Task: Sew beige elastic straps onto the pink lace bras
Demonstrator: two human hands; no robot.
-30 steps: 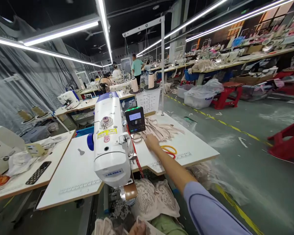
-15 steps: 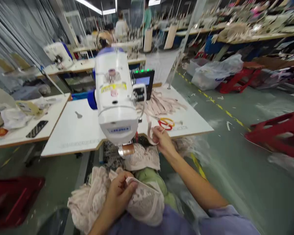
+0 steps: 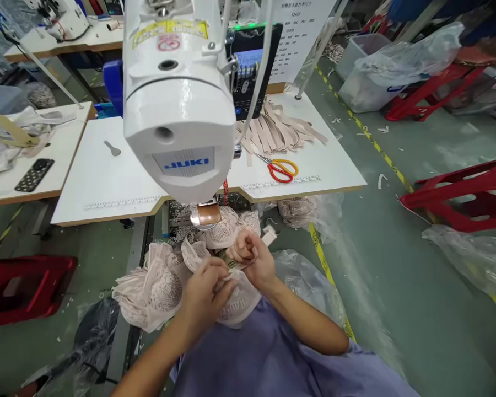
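Note:
In the head view my left hand [image 3: 206, 289] pinches the edge of a pale beige bra [image 3: 240, 303] over my lap. Close beside it, my right hand [image 3: 257, 260] is closed on a beige strap [image 3: 269, 235], whose end sticks out past the fingers. The two hands nearly meet at the bra's upper edge, and the fingertips partly hide where strap and bra lie. More beige lace bras [image 3: 155, 289] are heaped to the left of my hands. The white sewing machine [image 3: 179, 129] stands just ahead, its work arm [image 3: 205, 214] above the lace.
Yellow-and-red handled scissors [image 3: 284, 170] lie on the white table [image 3: 343, 173] near a pile of beige straps [image 3: 276, 129]. A small grey tool [image 3: 112, 148] is at the left. A phone [image 3: 34, 175] rests on the neighbouring table. Red stools [image 3: 467, 193] stand on both sides.
My right hand has come back from the table's front edge to my left hand, bringing the strap with it. My view has tilted down and moved closer to the machine.

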